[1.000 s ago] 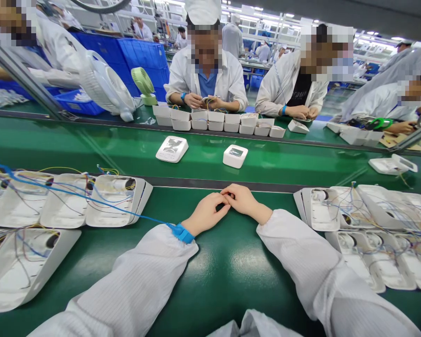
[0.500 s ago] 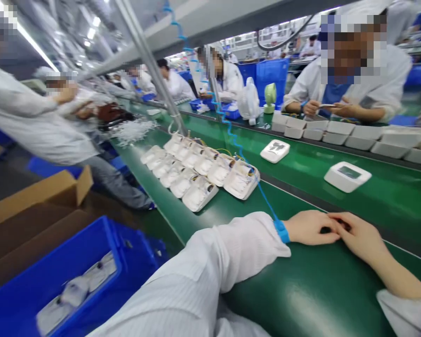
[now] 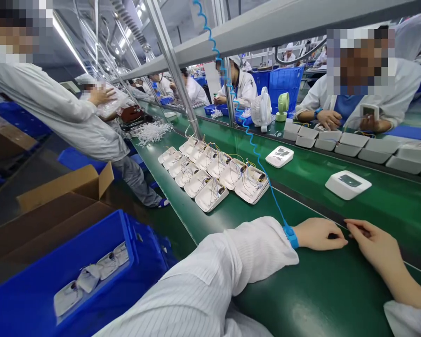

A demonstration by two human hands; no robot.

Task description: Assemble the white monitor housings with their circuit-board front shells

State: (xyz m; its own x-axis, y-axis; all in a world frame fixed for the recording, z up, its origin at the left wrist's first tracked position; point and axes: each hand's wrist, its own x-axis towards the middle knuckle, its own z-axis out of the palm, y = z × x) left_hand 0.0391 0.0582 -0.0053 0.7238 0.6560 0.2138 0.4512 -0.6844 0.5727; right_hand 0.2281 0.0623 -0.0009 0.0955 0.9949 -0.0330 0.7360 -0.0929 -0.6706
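My left hand [image 3: 321, 234], with a blue wrist strap [image 3: 290, 236] and its coiled cord, rests by the front edge of the green belt. Its fingers are curled towards the thumb, and nothing shows in them. Just to the right is my right hand [image 3: 377, 241], also closed, its fingertips drawn together with nothing visible between them. A small gap separates the hands. Beyond them on the belt lie a white device housing with a dark window [image 3: 349, 185] and another white housing [image 3: 279, 156]. Left of my left hand, open white shells with wires [image 3: 251, 184] stand in two rows on the green bench.
A blue bin [image 3: 133, 252] holding several white shells stands at lower left beside an open cardboard box [image 3: 63, 187]. Metal posts [image 3: 177, 70] rise from the line. Across the belt, a co-worker sits behind a row of white housings [image 3: 377, 149]. White strips [image 3: 152, 133] lie farther left.
My hands, touching before, have come slightly apart. The view has shifted a little. Across the belt, the co-worker's hands have separated, and one now holds up a white device.
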